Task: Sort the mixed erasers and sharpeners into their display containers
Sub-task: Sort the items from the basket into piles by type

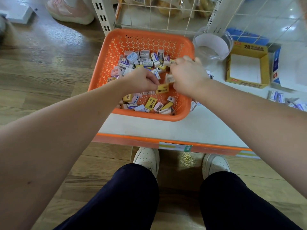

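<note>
**Both hands in the basket**

My left hand (142, 80) pinches a yellow eraser (162, 89) over the orange basket (106, 63). My right hand (187, 75) is just beside it. Its fingers are curled round what look like small pieces (170, 78), but it is blurry there. The basket sits on a white shelf (149, 127) and holds a mixed pile (142, 62). A clear jar (212, 47) and a yellow box (252, 48) stand to its right.

The left hand (141, 80) covered one end of the yellow eraser (163, 89) it pinched; the right hand (186, 75) hid its own fingertips. Right of it, small boxes (276, 97) ran out of view.
</note>
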The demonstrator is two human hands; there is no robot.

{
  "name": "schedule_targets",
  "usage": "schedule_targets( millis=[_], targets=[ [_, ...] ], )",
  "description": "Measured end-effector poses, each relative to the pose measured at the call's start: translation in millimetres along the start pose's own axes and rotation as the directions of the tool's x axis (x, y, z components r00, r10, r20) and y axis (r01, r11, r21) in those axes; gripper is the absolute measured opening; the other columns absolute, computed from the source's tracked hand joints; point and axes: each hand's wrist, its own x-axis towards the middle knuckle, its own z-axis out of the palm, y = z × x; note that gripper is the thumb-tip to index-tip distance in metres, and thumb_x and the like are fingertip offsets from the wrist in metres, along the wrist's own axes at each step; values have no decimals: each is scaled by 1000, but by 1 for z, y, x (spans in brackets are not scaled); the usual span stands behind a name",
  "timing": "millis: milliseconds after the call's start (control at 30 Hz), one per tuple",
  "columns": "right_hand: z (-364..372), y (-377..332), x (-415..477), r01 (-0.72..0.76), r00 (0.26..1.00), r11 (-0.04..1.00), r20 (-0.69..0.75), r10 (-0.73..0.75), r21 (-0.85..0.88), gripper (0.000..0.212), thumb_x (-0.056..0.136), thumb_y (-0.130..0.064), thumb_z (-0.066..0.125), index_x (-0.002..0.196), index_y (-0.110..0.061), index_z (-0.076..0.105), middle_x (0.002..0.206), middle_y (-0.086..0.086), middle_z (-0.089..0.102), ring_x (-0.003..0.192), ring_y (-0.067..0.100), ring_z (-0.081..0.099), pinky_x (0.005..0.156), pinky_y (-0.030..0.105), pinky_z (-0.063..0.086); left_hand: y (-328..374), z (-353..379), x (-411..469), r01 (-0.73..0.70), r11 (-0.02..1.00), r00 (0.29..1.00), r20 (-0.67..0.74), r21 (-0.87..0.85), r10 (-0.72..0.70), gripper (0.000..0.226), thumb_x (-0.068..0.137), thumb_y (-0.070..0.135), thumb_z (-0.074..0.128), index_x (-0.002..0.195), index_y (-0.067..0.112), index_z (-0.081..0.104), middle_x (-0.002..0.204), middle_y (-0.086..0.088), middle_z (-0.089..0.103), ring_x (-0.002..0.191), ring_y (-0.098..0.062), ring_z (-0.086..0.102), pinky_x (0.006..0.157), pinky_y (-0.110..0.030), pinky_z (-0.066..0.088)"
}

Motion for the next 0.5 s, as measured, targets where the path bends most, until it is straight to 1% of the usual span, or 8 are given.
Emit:
schedule_targets(
  millis=[67, 133, 167, 233, 300, 367, 433, 500],
  targets=[
    [-1, 16, -1, -12, 992, 985, -125, 34, 169, 31, 86, -7, 52, 118, -6, 52, 121, 12, 49, 116, 28, 42, 92, 38, 38, 2, -3, -1, 16, 984, 995, -96, -177, -33, 15, 83, 12, 62, 80, 26, 67, 85, 0, 71, 74, -11, 65, 77, -24, 56],
    [-5, 36, -3, -24, 965, 947, -242, 106, 320, 29, 86, -8, 52, 115, -5, 54, 121, 13, 50, 113, 27, 46, 92, 33, 38, 5, -4, 0, -13, 946, 972, -226, -324, -64, 15, 84, 12, 61, 78, 25, 65, 82, 0, 71, 77, -12, 68, 81, -27, 57],
    [-6, 46, -7, -34, 946, 928, -288, 149, 371, 28, 86, -8, 54, 113, -4, 56, 119, 14, 52, 111, 26, 48, 91, 30, 38, 8, -3, 1, -39, 928, 951, -300, -370, -79, 15, 84, 12, 60, 77, 24, 64, 81, 1, 70, 80, -14, 69, 81, -28, 57],
    [-4, 66, -19, -55, 913, 906, -346, 215, 419, 29, 82, -5, 56, 110, -1, 58, 116, 17, 54, 107, 28, 51, 90, 28, 38, 19, -1, 4, -89, 887, 903, -413, -453, -120, 14, 84, 13, 58, 75, 24, 61, 77, 2, 67, 83, -17, 70, 80, -31, 57],
    [5, 83, -34, -109, 902, 896, -336, 272, 431, 31, 78, -1, 57, 109, 1, 58, 116, 19, 53, 103, 31, 53, 87, 29, 38, 33, 4, 7, -138, 862, 867, -481, -488, -133, 10, 83, 14, 58, 77, 22, 60, 75, 3, 65, 79, -18, 69, 76, -31, 56],
    [17, 101, -49, -191, 893, 877, -292, 342, 441, 33, 76, -1, 59, 109, 1, 56, 116, 20, 52, 101, 32, 52, 81, 27, 36, 50, 11, 10, -199, 867, 834, -543, -457, -95, 5, 79, 18, 59, 78, 23, 59, 74, 6, 64, 77, -17, 69, 74, -31, 56],
    [27, 118, -64, -267, 882, 853, -244, 404, 448, 34, 76, -3, 61, 108, 1, 54, 114, 21, 51, 98, 33, 51, 74, 22, 31, 69, 21, 14, -266, 859, 816, -577, -438, -41, 2, 74, 26, 60, 75, 25, 59, 76, 6, 66, 77, -17, 69, 75, -37, 58],
    [35, 134, -80, -338, 866, 824, -191, 461, 455, 35, 76, -4, 62, 109, 1, 52, 115, 21, 49, 97, 33, 50, 73, 24, 30, 86, 33, 19, -299, 853, 813, -583, -427, -7, 9, 70, 30, 62, 76, 24, 62, 77, 7, 67, 77, -16, 69, 75, -42, 57]
  ],
)
